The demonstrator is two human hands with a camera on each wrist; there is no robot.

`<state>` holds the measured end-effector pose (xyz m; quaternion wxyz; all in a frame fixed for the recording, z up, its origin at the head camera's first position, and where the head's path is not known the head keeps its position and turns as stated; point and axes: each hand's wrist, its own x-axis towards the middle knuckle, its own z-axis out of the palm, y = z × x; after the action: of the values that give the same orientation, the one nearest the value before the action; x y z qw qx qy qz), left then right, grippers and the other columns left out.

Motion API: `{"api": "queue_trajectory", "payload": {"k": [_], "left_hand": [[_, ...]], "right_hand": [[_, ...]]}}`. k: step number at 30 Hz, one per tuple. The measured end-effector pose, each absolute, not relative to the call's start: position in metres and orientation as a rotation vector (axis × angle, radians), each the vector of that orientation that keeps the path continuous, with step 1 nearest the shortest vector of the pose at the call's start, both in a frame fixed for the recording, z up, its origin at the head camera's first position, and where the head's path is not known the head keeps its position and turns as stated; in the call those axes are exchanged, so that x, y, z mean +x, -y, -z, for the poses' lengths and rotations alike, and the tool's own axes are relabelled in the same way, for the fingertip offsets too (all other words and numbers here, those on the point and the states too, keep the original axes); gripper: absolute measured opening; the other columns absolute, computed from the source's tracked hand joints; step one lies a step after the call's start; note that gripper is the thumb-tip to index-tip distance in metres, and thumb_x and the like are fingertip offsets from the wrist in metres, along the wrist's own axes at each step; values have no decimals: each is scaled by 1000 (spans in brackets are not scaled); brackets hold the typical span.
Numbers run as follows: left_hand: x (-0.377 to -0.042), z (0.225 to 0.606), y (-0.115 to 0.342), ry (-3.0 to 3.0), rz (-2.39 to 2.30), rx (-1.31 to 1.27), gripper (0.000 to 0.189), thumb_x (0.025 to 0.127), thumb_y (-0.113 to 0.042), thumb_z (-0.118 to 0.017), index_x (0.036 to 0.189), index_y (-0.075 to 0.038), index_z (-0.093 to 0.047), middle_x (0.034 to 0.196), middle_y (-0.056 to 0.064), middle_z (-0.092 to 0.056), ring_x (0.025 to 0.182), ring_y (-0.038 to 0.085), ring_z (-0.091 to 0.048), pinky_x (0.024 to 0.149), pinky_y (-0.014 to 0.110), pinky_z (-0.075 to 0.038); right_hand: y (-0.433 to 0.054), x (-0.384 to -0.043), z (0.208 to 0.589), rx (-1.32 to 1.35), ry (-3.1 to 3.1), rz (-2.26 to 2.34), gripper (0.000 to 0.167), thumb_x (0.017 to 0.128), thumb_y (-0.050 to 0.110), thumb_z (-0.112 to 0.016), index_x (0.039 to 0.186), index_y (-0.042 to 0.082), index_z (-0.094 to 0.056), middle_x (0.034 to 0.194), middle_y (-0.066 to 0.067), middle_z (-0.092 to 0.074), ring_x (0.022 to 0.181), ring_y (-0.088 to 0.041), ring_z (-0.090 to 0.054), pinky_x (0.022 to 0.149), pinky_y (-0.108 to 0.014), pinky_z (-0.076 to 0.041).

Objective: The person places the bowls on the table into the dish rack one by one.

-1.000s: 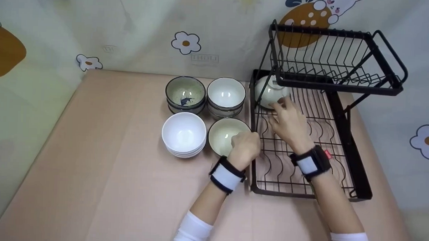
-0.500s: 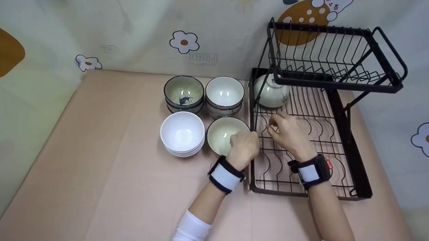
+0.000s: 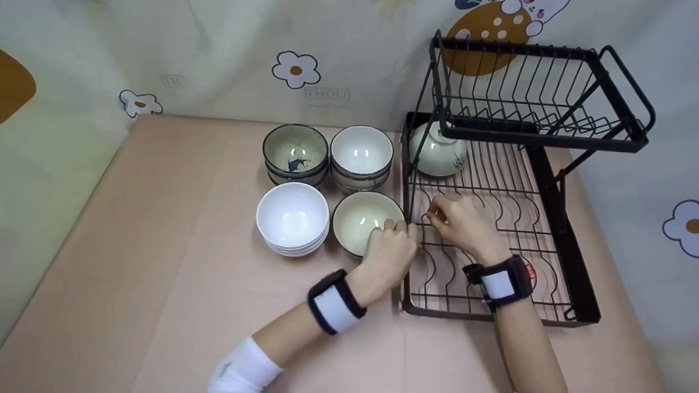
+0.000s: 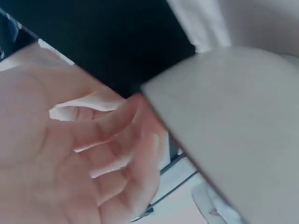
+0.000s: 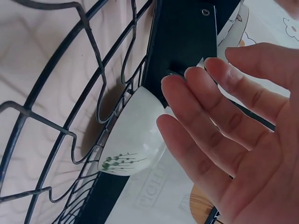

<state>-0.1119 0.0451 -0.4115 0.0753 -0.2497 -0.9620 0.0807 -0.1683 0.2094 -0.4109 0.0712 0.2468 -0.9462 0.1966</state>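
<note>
The step in hand looks like lifting the cream bowl (image 3: 354, 223) off the counter (image 3: 206, 308) and setting it in the dish rack (image 3: 568, 250), beside the sprigged bowl (image 3: 438, 156), which sits mouth down at the back left of the lower tier. The cream bowl stands upright just left of the rack and close beside the white bowls (image 3: 292, 215). The left hand (image 3: 387, 250) is at its near right rim, fingers bent; whether they grip it, I cannot tell. The right hand (image 3: 467, 227) holds nothing, its fingers loosely extended over the lower tier's wires. To do this well, the left hand should take a firm pinch on the rim, thumb and fingers on opposite faces, before lifting. Raising the bowl straight up first would spare the white bowls a knock and clear the rack's side wire. The right hand could then take the far side while the bowl is turned over, keeping it below the upper tier (image 3: 543, 136) and easing it down without jarring the sprigged bowl.
</note>
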Motion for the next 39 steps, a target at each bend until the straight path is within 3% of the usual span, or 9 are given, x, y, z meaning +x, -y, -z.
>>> {"api": "queue_trajectory", "payload": {"k": [7,11,14,19,30,35,39], "left_hand": [[-107,435,-5,2585,-217,-985,27,91,-37,-58,100,-12,-60,85,-1,-68,77,14,-62,66,25,-51],[-107,447,10,2509,-229,-1026,16,82,-20,-68,95,-13,-61,79,-2,-66,71,13,-61,61,23,-49],[-107,452,15,2477,-253,-1046,25,70,-4,-69,91,-14,-61,74,-3,-64,65,11,-59,54,20,-47],[-106,453,18,2463,-290,-1062,19,71,-3,-67,85,-14,-61,68,-5,-63,57,8,-55,42,19,-42],[-107,448,23,2382,-290,-1065,20,70,2,-63,80,-15,-60,55,-6,-56,44,5,-44,37,19,-36],[-106,442,27,2362,-240,-1075,23,66,5,-62,80,-13,-60,54,-5,-56,43,6,-42,37,19,-33],[-106,434,29,2308,-202,-1065,20,69,3,-65,79,-13,-60,56,-6,-57,43,6,-45,36,18,-33]], "right_hand": [[-209,-168,413,754,2855,-627,7,84,7,-65,87,2,-65,77,-9,-65,65,-19,-60,57,-29,-52],[-210,-167,413,751,2864,-647,6,85,7,-65,88,2,-65,78,-9,-65,67,-18,-61,58,-29,-53],[-211,-166,412,754,2865,-641,6,85,7,-64,89,2,-64,79,-10,-66,68,-19,-62,59,-30,-54],[-211,-164,411,755,2880,-632,8,85,8,-65,92,2,-65,80,-10,-66,67,-19,-62,58,-29,-54],[-212,-165,408,661,2910,-679,9,87,11,-63,93,6,-66,77,-5,-67,63,-14,-60,53,-26,-51],[-213,-165,404,575,2931,-781,22,92,21,-60,106,5,-64,72,-4,-65,56,-12,-55,50,-25,-47],[-217,-164,397,451,2946,-881,35,95,30,-55,118,3,-59,79,-7,-66,64,-17,-60,58,-31,-51]]}}
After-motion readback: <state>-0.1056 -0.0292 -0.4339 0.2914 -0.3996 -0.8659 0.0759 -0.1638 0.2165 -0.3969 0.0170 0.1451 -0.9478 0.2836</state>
